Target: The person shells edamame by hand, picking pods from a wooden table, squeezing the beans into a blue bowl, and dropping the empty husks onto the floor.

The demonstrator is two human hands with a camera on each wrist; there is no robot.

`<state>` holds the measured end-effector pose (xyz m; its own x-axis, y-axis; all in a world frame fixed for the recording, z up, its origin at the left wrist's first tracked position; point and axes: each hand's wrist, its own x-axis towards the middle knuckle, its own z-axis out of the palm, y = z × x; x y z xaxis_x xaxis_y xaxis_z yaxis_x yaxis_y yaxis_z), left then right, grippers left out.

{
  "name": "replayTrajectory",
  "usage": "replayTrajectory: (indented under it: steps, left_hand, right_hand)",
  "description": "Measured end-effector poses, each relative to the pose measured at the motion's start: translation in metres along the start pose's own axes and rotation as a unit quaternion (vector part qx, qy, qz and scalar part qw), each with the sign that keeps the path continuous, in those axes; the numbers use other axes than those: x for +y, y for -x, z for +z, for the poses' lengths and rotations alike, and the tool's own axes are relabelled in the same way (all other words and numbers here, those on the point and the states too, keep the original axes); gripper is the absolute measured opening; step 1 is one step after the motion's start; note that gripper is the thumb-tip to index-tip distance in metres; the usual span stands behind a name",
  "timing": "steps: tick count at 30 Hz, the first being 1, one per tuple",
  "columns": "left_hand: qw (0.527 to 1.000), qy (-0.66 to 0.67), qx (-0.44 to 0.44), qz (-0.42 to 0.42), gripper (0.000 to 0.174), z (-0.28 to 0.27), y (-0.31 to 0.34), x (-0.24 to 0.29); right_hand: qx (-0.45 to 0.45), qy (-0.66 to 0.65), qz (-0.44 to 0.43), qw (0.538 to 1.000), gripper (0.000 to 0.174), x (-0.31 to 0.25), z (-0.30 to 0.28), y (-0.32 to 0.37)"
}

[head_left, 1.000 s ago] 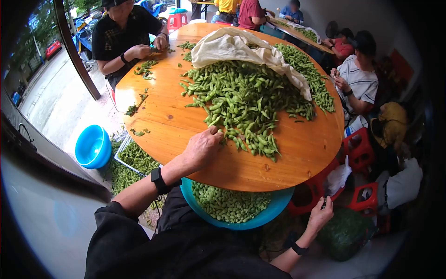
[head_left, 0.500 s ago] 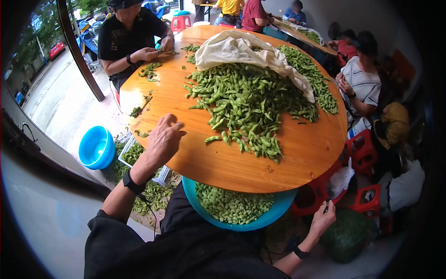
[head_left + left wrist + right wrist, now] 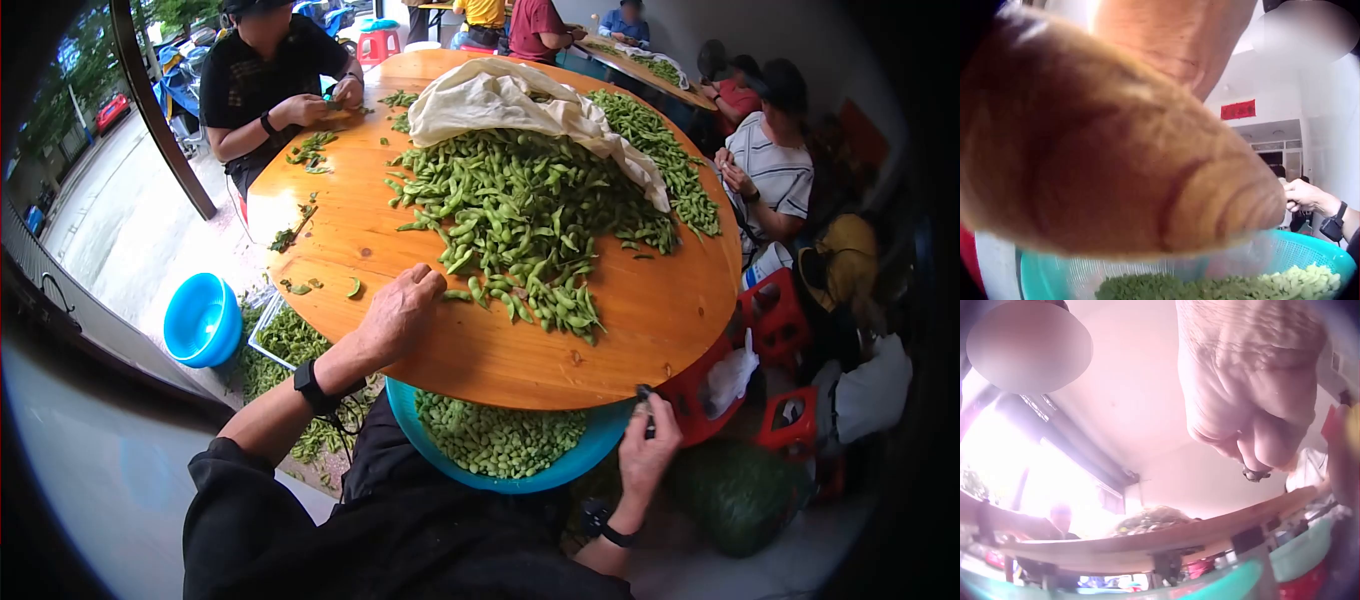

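My left hand (image 3: 400,315) is over the wooden table (image 3: 330,235), fingers bent, fingertips right at the end of a green soybean pod (image 3: 457,295). I cannot tell whether they pinch it. A large heap of pods (image 3: 520,210) lies just beyond, partly under a cream cloth (image 3: 500,100). Another pod (image 3: 354,287) lies alone left of this hand. My right hand (image 3: 648,450) is off the table's near right edge, holding a small black tool (image 3: 645,395) whose dark tip (image 3: 1255,475) pokes out past the fingers. Shelled beans (image 3: 500,435) fill a teal basin (image 3: 600,445) below the table edge.
A blue basin (image 3: 203,320) and scattered pods (image 3: 300,340) are on the floor at left. Red stools (image 3: 775,320) and a green bag (image 3: 740,495) stand at right. Other people sit around this table and a farther one.
My left hand moved left from the heap, then back right toward the pods; a lone pod now shows where it had been. My right hand rose leftward to the table edge with the black tool.
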<state>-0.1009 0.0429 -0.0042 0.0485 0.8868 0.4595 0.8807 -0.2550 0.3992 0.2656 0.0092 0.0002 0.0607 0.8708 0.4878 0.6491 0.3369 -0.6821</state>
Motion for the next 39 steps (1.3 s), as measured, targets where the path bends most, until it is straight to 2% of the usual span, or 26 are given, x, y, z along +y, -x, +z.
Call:
replayTrajectory:
  steps: [1,4,6,10,12,13,14,15,17,19,20,22,24,25,27,29,31,32,33,35,36,39]
  left_hand:
    - [1.0,0.002,0.0,0.001,0.006,0.001,-0.001,0.002]
    - [1.0,0.017,0.02,0.006,0.006,0.001,-0.007,0.003]
    - [0.999,-0.004,-0.047,0.02,0.009,0.001,-0.011,0.001]
    - [0.998,-0.007,-0.022,0.058,0.011,0.002,-0.01,-0.001]
    - [0.989,0.138,-0.051,0.025,0.01,-0.005,-0.001,0.024]
    - [0.988,0.143,-0.056,0.026,0.01,-0.013,0.004,0.041]
    - [0.945,0.297,-0.125,-0.055,0.01,-0.023,0.01,0.062]
    - [0.868,0.438,-0.19,-0.134,0.012,-0.027,0.014,0.077]
    - [0.782,0.537,-0.256,-0.188,0.018,-0.023,0.022,0.09]
    - [0.729,0.609,-0.232,-0.209,0.017,-0.008,0.032,0.098]
    - [0.733,0.607,-0.22,-0.213,0.017,-0.005,0.035,0.101]
    - [0.736,0.606,-0.209,-0.217,0.016,0.001,0.041,0.106]
    - [0.776,0.573,-0.171,-0.201,0.015,0.009,0.048,0.109]
    - [0.776,0.573,-0.172,-0.202,0.015,0.01,0.05,0.111]
    - [0.9,0.425,-0.058,-0.081,0.014,0.013,0.052,0.115]
    - [0.906,0.413,-0.051,-0.073,0.013,0.014,0.055,0.116]
    - [0.873,0.463,-0.089,-0.127,0.013,0.016,0.059,0.116]
    - [0.758,0.599,-0.158,-0.203,0.013,0.015,0.061,0.113]
    - [0.758,0.599,-0.159,-0.203,0.013,0.017,0.062,0.112]
    - [0.494,0.789,-0.236,-0.277,0.014,0.024,0.066,0.108]
    - [0.465,0.808,-0.244,-0.268,0.014,0.026,0.067,0.106]
    - [0.445,0.815,-0.256,-0.27,0.016,0.027,0.07,0.104]
  right_hand:
    - [-0.019,0.005,-0.026,0.999,0.018,-0.014,0.006,-0.003]
    - [-0.047,-0.031,-0.03,0.998,0.018,-0.033,0.02,-0.005]
    - [-0.055,-0.031,-0.041,0.997,0.018,-0.042,0.024,-0.004]
    - [-0.08,-0.061,-0.047,0.994,0.019,-0.056,0.03,0.0]
    - [-0.124,-0.105,-0.019,0.986,0.02,-0.06,0.033,0.004]
    - [-0.148,-0.146,-0.009,0.978,0.021,-0.06,0.036,0.008]
    - [-0.172,-0.211,0.035,0.961,0.021,-0.065,0.039,0.01]
    - [-0.194,-0.277,0.078,0.938,0.022,-0.07,0.043,0.013]
    - [-0.238,-0.388,0.139,0.879,0.019,-0.081,0.046,0.014]
    - [-0.259,-0.451,0.198,0.831,0.016,-0.085,0.045,0.015]
    - [-0.258,-0.45,0.201,0.831,0.016,-0.081,0.045,0.015]
    - [-0.284,-0.504,0.228,0.783,0.027,-0.07,0.044,0.015]
    - [-0.281,-0.505,0.238,0.781,0.027,-0.07,0.044,0.016]
    - [-0.278,-0.507,0.246,0.778,0.027,-0.07,0.044,0.016]
    - [-0.275,-0.502,0.246,0.782,0.025,-0.066,0.046,0.018]
    - [-0.272,-0.497,0.246,0.787,0.024,-0.066,0.047,0.019]
    - [-0.257,-0.461,0.21,0.823,0.019,-0.07,0.046,0.017]
    - [-0.256,-0.461,0.211,0.823,0.019,-0.07,0.044,0.018]
    - [-0.262,-0.466,0.182,0.825,0.017,-0.07,0.042,0.018]
    - [-0.268,-0.47,0.153,0.827,0.015,-0.068,0.041,0.02]
    - [-0.268,-0.488,0.154,0.816,0.014,-0.067,0.041,0.022]
    - [-0.277,-0.497,0.161,0.806,0.013,-0.071,0.039,0.021]
